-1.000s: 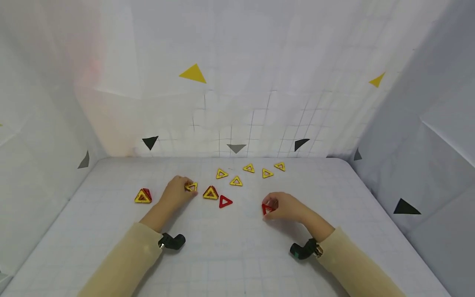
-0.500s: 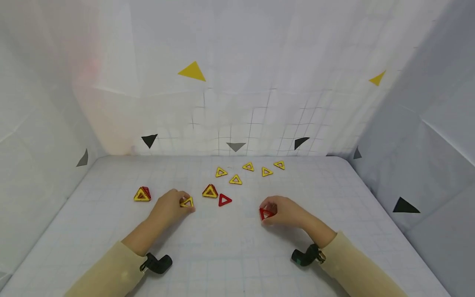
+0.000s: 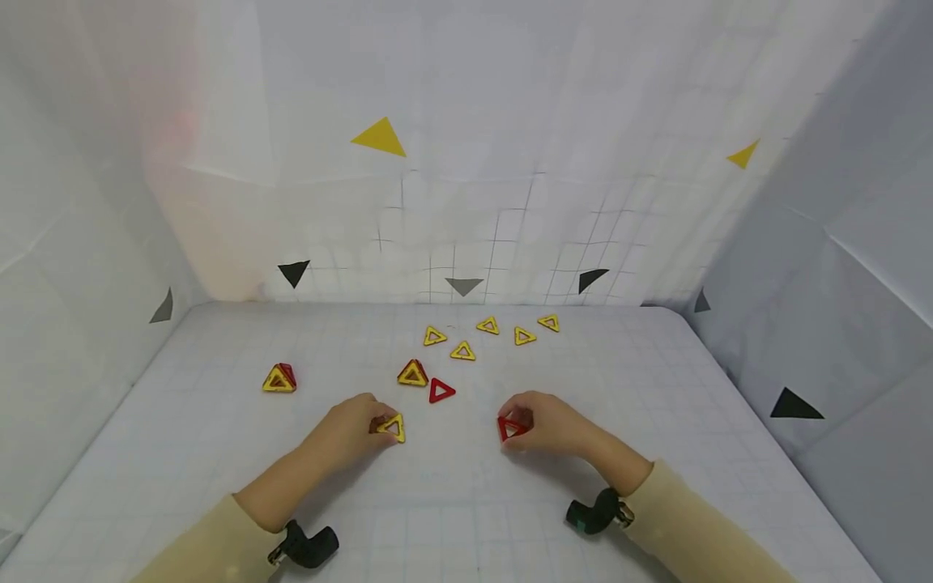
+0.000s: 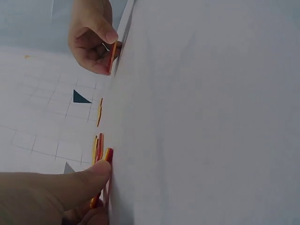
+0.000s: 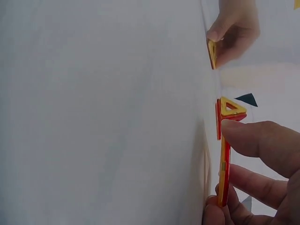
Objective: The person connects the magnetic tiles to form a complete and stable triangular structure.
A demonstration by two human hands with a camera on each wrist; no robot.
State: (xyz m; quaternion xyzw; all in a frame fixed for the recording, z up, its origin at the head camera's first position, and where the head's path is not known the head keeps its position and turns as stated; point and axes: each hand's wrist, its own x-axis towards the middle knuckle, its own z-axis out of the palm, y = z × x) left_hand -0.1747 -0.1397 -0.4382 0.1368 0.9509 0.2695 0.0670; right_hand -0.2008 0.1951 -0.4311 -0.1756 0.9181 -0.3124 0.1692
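My left hand (image 3: 350, 433) pinches a yellow triangular magnetic tile (image 3: 401, 429), held up on edge close over the table. Across from it, my right hand (image 3: 551, 425) grips a red triangular magnetic tile (image 3: 501, 429) between thumb and fingers. In the right wrist view this piece (image 5: 225, 183) shows a yellow layer against a red one. The two held tiles face each other with a gap between them. Behind that gap, a small red-and-yellow pyramid (image 3: 412, 382) stands on the table, and a red triangle (image 3: 433, 391) lies flat beside it.
A second red-and-yellow pyramid (image 3: 279, 389) stands at the left. Several yellow triangles (image 3: 462, 356) lie scattered toward the back of the white table (image 3: 437, 526). White sheets (image 3: 466, 202) with printed triangles enclose the back and sides. A black wrist mount (image 3: 309, 548) sits on each forearm.
My left hand has brought the yellow tile nearer to the body, then rightward. My right hand has shifted slightly left and nearer with the red tile. The held tiles are now closer together.
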